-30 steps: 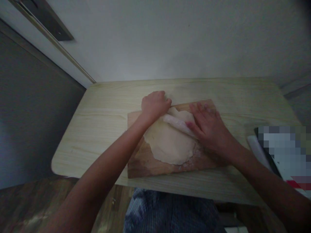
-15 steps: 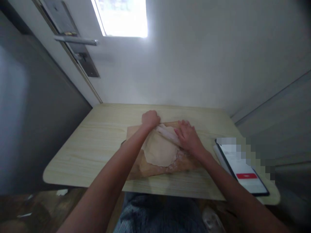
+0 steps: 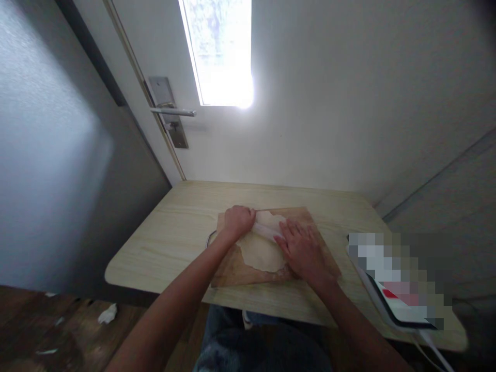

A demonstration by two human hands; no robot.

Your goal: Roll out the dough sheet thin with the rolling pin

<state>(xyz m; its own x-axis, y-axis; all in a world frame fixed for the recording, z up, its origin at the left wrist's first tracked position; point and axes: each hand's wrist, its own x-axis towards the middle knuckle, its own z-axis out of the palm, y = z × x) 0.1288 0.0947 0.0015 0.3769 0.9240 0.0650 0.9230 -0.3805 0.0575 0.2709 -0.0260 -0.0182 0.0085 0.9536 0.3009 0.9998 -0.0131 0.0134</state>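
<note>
A pale rolling pin [image 3: 266, 231] lies slantwise across a thin, uneven sheet of dough [image 3: 261, 254] on a wooden cutting board [image 3: 232, 273]. My left hand [image 3: 240, 220] is closed around the pin's far left end, near the board's back edge. Over the opposite end lies my right hand [image 3: 300, 245], holding it under the palm, with fingers stretched forward and the thumb along the pin. That end of the pin is hidden beneath the hand. White flour shows on the board beside the dough's near right edge.
The light wooden table [image 3: 155, 243] stands against a white door with a metal handle [image 3: 174, 111]. At the right lies a tablet [image 3: 406, 312], partly blurred out, with a white cable [image 3: 436, 351]. A metal loop [image 3: 209, 238] sticks out from the board's left side.
The camera view has shifted, so the table appears lower and farther right. The pin has come a little nearer over the dough, leaving more dough showing behind it. Both hands remain on it.
</note>
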